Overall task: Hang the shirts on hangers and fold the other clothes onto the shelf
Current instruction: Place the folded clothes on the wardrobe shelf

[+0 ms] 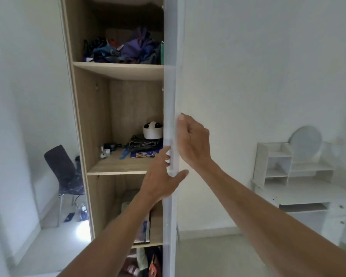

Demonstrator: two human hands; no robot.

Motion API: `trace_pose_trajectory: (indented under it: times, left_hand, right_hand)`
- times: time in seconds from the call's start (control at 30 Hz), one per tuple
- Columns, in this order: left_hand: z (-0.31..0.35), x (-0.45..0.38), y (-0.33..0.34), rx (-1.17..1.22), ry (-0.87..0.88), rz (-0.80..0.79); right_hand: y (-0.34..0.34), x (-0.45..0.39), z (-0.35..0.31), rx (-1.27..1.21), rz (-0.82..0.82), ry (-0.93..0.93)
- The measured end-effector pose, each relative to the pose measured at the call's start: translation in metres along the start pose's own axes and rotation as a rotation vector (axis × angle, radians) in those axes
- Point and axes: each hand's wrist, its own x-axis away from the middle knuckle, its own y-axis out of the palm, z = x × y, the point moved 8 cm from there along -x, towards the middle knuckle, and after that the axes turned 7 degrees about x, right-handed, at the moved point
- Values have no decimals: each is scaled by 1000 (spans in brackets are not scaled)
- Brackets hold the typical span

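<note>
While both hands grasp the near edge of the white wardrobe door, the left hand curls its fingers behind that edge with the thumb on the front, and the right hand grips it just above, fingers wrapped out of sight and thumb pressed to the front face. A heap of crumpled purple and blue clothes lies on the upper shelf, reaching its right end, and a few folded clothes sit at the right end of the middle shelf, below a white helmet.
</note>
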Motion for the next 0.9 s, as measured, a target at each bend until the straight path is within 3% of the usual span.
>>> trace_pose_trajectory:
  times: [0.17, 0.43, 0.67, 0.73, 0.9]
  left_hand:
    - [-16, 0, -48, 10, 18, 87]
    - [-78, -9, -151, -96, -40, 271]
    - [-138, -38, -236, -142, 42, 360]
    - [-156, -47, -257, -236, 56, 386]
    - [-173, -91, -292, -796, 260, 404]
  right_hand:
    - [47, -14, -16, -58, -96, -84]
    - [160, -39, -38, 77, -289, -194]
    - [241, -69, -48, 180, -300, -199]
    - [261, -79, -47, 228, -288, -176]
    - [311, -113, -50, 328, -243, -159]
